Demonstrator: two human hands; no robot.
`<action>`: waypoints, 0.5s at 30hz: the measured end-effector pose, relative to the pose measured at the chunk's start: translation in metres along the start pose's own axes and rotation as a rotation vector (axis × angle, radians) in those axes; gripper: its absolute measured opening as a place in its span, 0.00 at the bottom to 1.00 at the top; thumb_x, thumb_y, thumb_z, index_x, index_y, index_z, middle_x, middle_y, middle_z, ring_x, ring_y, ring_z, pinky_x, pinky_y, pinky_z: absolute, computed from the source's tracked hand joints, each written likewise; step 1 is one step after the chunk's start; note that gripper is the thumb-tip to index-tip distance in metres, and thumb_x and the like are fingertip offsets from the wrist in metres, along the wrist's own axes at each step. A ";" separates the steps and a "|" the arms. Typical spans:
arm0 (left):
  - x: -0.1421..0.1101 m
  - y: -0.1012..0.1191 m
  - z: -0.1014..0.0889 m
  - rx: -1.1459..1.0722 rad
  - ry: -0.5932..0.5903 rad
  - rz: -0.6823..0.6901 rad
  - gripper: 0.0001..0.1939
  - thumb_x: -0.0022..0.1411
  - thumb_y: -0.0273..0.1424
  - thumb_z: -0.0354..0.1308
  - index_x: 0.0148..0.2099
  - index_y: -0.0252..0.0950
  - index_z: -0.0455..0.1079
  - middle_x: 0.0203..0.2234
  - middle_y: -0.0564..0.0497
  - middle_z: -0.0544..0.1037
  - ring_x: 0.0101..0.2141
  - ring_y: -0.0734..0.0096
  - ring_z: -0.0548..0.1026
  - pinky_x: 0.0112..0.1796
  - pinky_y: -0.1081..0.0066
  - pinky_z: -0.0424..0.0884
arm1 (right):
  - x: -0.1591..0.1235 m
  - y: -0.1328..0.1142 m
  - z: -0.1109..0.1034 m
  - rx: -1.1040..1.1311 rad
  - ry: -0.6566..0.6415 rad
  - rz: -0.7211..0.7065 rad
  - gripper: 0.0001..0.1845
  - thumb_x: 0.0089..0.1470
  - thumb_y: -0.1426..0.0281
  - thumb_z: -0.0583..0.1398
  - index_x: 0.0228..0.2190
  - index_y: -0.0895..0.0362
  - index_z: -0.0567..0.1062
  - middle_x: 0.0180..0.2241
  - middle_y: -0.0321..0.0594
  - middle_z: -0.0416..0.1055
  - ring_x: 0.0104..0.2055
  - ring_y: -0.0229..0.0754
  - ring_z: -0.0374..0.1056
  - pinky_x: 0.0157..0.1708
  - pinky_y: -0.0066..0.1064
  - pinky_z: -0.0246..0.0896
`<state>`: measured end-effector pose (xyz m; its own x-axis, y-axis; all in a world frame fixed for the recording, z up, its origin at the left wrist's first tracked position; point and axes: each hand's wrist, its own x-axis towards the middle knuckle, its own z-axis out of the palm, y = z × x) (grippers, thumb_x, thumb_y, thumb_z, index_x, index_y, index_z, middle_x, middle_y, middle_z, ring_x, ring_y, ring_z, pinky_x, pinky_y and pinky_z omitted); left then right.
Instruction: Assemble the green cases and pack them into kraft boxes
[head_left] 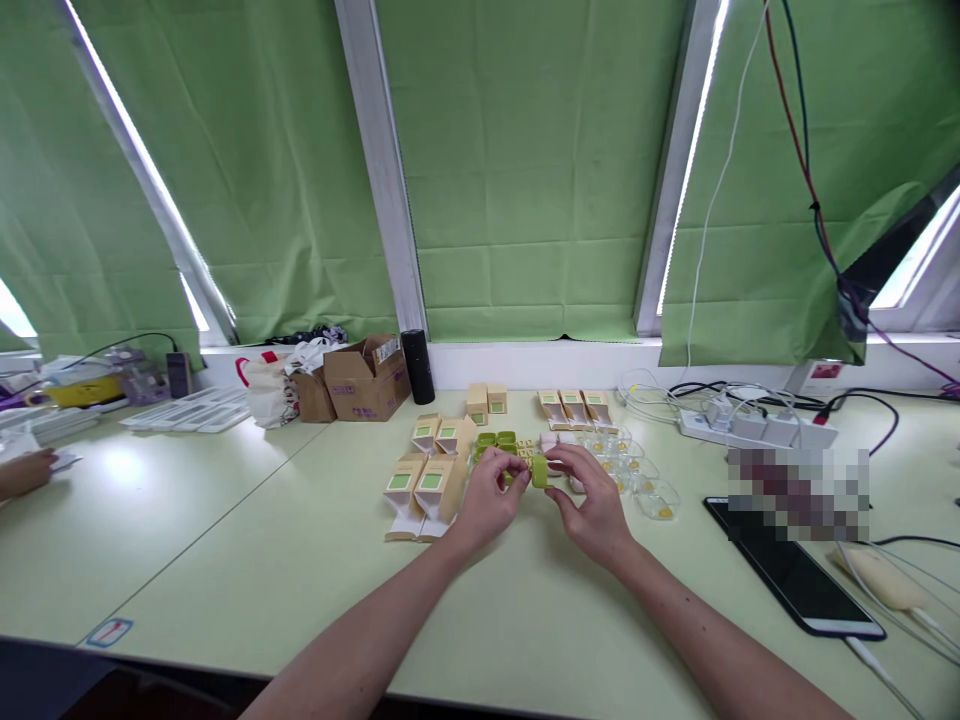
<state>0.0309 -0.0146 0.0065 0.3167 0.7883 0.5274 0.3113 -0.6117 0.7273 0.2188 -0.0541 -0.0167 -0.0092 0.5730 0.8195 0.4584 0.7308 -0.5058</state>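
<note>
Over the table (292, 570) | right hand (598, 510) grasping green container (539, 472) | left hand (487, 502): hold unclear

Small green piece (539, 472) between the fingers (568, 461)

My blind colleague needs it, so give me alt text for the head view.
A person's left hand and right hand meet at a small green plastic piece over a pale table. Kraft cartons with green labels sit to the left, clear plastic cases to the right, and green blinds hang behind.
</note>
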 end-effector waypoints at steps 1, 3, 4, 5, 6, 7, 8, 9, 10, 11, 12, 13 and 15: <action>0.000 0.000 0.000 0.001 0.001 0.000 0.07 0.67 0.32 0.59 0.36 0.37 0.76 0.34 0.48 0.75 0.36 0.66 0.75 0.35 0.68 0.71 | 0.000 0.001 0.000 0.000 -0.001 0.002 0.22 0.60 0.77 0.60 0.54 0.49 0.73 0.53 0.48 0.72 0.53 0.52 0.73 0.51 0.49 0.80; 0.000 0.000 0.000 0.004 -0.001 -0.002 0.07 0.67 0.32 0.59 0.36 0.36 0.75 0.34 0.48 0.75 0.36 0.66 0.75 0.35 0.68 0.71 | -0.001 0.001 0.001 0.000 -0.004 0.007 0.22 0.60 0.77 0.60 0.54 0.50 0.73 0.53 0.48 0.73 0.53 0.52 0.73 0.51 0.49 0.80; 0.000 0.000 0.000 0.004 -0.002 -0.004 0.07 0.67 0.32 0.60 0.36 0.36 0.75 0.34 0.48 0.75 0.35 0.66 0.75 0.35 0.68 0.71 | -0.001 0.001 0.001 0.000 -0.005 0.009 0.22 0.60 0.77 0.61 0.54 0.50 0.73 0.52 0.48 0.73 0.53 0.52 0.73 0.51 0.49 0.80; 0.000 0.000 0.000 0.001 -0.002 -0.006 0.07 0.67 0.32 0.60 0.36 0.36 0.75 0.34 0.48 0.75 0.35 0.66 0.75 0.35 0.68 0.71 | -0.001 0.001 0.001 0.000 -0.002 0.010 0.21 0.60 0.76 0.61 0.54 0.50 0.73 0.52 0.48 0.73 0.52 0.51 0.73 0.51 0.49 0.80; 0.001 0.000 0.000 -0.005 -0.002 -0.008 0.08 0.67 0.33 0.60 0.35 0.36 0.75 0.34 0.48 0.75 0.35 0.66 0.75 0.35 0.68 0.71 | -0.001 0.001 0.001 0.001 0.001 0.010 0.21 0.60 0.76 0.61 0.54 0.50 0.73 0.52 0.48 0.73 0.52 0.51 0.73 0.50 0.49 0.80; 0.001 0.000 0.000 -0.013 -0.002 -0.010 0.08 0.67 0.33 0.60 0.35 0.36 0.75 0.33 0.48 0.75 0.35 0.66 0.75 0.35 0.69 0.71 | -0.001 0.001 0.001 0.002 0.003 0.009 0.21 0.60 0.76 0.61 0.53 0.49 0.73 0.52 0.48 0.73 0.52 0.51 0.74 0.50 0.48 0.80; 0.001 0.001 0.000 -0.022 -0.002 -0.014 0.08 0.67 0.34 0.60 0.35 0.36 0.75 0.33 0.48 0.75 0.35 0.66 0.74 0.35 0.69 0.71 | 0.000 0.000 0.001 0.004 0.008 0.008 0.20 0.60 0.76 0.61 0.53 0.50 0.73 0.52 0.48 0.73 0.52 0.51 0.74 0.50 0.48 0.80; 0.001 0.001 -0.001 -0.031 -0.004 -0.018 0.08 0.67 0.34 0.60 0.35 0.37 0.75 0.33 0.48 0.75 0.35 0.66 0.74 0.35 0.69 0.71 | 0.000 0.000 0.001 0.004 0.013 0.006 0.20 0.60 0.76 0.61 0.53 0.50 0.74 0.52 0.48 0.73 0.52 0.51 0.74 0.50 0.48 0.80; 0.000 0.001 -0.001 -0.038 -0.006 -0.022 0.09 0.67 0.34 0.60 0.35 0.37 0.75 0.33 0.49 0.75 0.35 0.66 0.74 0.35 0.69 0.71 | 0.000 -0.001 0.001 0.003 0.017 0.004 0.20 0.60 0.76 0.61 0.53 0.50 0.74 0.51 0.48 0.74 0.52 0.51 0.74 0.49 0.47 0.81; 0.000 0.002 -0.001 -0.044 -0.007 -0.027 0.09 0.67 0.35 0.60 0.35 0.37 0.75 0.33 0.49 0.75 0.35 0.66 0.74 0.35 0.69 0.71 | 0.001 -0.002 0.001 0.001 0.019 0.004 0.20 0.60 0.76 0.61 0.52 0.50 0.74 0.51 0.48 0.74 0.52 0.51 0.74 0.49 0.47 0.81; 0.000 0.002 -0.001 -0.047 -0.009 -0.031 0.09 0.67 0.35 0.60 0.35 0.37 0.75 0.33 0.49 0.75 0.35 0.66 0.74 0.35 0.69 0.71 | 0.001 -0.002 0.002 -0.001 0.022 0.004 0.20 0.60 0.76 0.61 0.52 0.50 0.74 0.51 0.48 0.74 0.52 0.51 0.74 0.49 0.46 0.81; 0.000 0.003 -0.001 -0.048 -0.010 -0.035 0.09 0.67 0.34 0.60 0.35 0.37 0.74 0.33 0.49 0.75 0.35 0.66 0.74 0.36 0.69 0.71 | 0.001 -0.002 0.002 0.000 0.025 0.006 0.20 0.59 0.76 0.61 0.52 0.50 0.74 0.51 0.48 0.74 0.51 0.51 0.74 0.48 0.46 0.81; 0.000 0.004 -0.001 -0.047 -0.010 -0.045 0.08 0.67 0.34 0.59 0.36 0.36 0.74 0.33 0.48 0.75 0.35 0.66 0.74 0.36 0.68 0.71 | 0.001 -0.002 0.002 0.010 0.032 0.013 0.20 0.59 0.76 0.61 0.52 0.50 0.75 0.51 0.47 0.74 0.51 0.51 0.74 0.48 0.46 0.81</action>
<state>0.0308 -0.0167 0.0096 0.3120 0.8143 0.4895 0.2827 -0.5714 0.7704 0.2159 -0.0543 -0.0150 0.0249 0.5704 0.8210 0.4497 0.7271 -0.5188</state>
